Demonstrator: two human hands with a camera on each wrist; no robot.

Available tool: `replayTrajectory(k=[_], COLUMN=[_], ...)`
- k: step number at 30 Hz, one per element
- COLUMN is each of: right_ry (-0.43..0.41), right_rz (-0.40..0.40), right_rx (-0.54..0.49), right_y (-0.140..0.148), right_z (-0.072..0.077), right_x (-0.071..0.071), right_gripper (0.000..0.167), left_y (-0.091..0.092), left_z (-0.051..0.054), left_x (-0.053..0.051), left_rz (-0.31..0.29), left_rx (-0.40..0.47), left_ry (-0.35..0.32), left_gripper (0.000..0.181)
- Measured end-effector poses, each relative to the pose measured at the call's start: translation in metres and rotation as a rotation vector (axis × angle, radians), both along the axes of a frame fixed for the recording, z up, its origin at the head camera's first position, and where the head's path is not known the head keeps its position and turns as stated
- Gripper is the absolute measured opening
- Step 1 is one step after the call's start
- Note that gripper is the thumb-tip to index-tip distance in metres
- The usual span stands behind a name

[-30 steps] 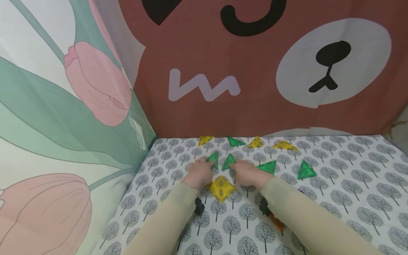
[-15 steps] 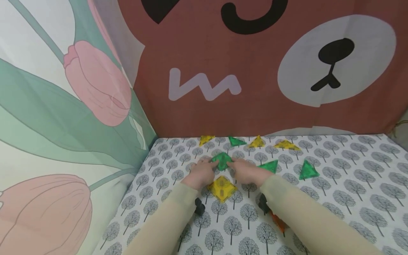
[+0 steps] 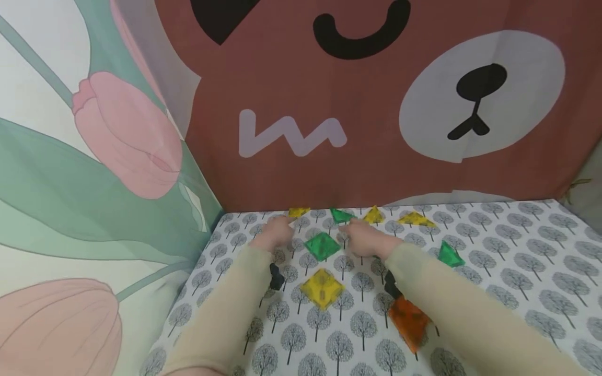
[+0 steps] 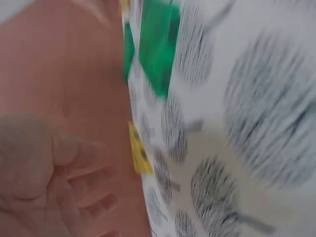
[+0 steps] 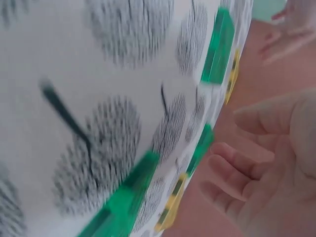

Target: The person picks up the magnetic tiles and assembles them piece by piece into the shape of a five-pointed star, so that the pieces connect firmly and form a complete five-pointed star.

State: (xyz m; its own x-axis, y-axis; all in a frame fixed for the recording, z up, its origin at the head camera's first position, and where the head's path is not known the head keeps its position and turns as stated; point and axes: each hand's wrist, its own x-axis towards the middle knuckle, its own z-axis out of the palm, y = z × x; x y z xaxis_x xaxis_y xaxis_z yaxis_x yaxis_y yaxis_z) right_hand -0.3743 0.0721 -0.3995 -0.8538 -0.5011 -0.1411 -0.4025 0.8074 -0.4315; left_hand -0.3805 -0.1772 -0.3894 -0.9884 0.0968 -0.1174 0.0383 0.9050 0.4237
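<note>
Between my hands on the cloth lies a green translucent tile diamond [image 3: 322, 246], seemingly two triangles side by side. Nearer me is a yellow tile diamond [image 3: 322, 289]. My left hand [image 3: 277, 232] hovers left of the green diamond, close to a yellow triangle [image 3: 299, 212]; its fingers look relaxed and hold nothing in the left wrist view. To the right, my right hand [image 3: 364, 237] is above the cloth near a green triangle [image 3: 342, 215], its fingers loosely bent and holding nothing. Another green triangle [image 5: 121, 202] shows in the right wrist view, hidden behind my right hand or sleeve in the head view.
Along the back lie a yellow triangle [image 3: 373, 215] and a longer yellow triangle [image 3: 416, 219]. A green triangle [image 3: 450, 255] is to the right. An orange tile [image 3: 409, 324] lies partly by my right sleeve. A brown bear-print curtain [image 3: 282, 177] hangs behind the tree-print cloth.
The two green triangles, apart a second ago, came together into a diamond under my fingers. Both hands have since let go, and moved apart and away from it.
</note>
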Motion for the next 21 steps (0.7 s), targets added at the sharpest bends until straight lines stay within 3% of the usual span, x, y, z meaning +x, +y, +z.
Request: replayTrajectory(k=[4,8,12,16,21], right_ry=[-0.067,-0.171,-0.201,-0.136,-0.009], right_rz=[-0.123,-0.180,-0.168,-0.134,-0.091], right_rx=[-0.095,-0.207,-0.213,-0.067,0.088], right_y=[0.005,0.000,-0.010,-0.018,-0.021], right_z=[0.000,-0.009,-0.020,-0.022,-0.017], right_x=[-0.020,-0.035,-0.045,-0.052,-0.057], right_gripper=[0.058,0.059,0.061,0.060,0.053], left_y=[-0.013,-0.012,-0.003,0.006,0.013], left_z=[-0.003,-0.017,-0.026,-0.024,-0.018], left_x=[-0.028,-0.046,-0.051,-0.048,-0.046], left_rz=[-0.010,-0.068,-0.080,-0.081,-0.094], left_rx=[-0.018,-0.054,-0.139,-0.176,-0.148], left_ry=[-0.027,-0.054,-0.086,-0.080,-0.093], left_gripper=[0.049,0.057,0.062,0.063,0.066])
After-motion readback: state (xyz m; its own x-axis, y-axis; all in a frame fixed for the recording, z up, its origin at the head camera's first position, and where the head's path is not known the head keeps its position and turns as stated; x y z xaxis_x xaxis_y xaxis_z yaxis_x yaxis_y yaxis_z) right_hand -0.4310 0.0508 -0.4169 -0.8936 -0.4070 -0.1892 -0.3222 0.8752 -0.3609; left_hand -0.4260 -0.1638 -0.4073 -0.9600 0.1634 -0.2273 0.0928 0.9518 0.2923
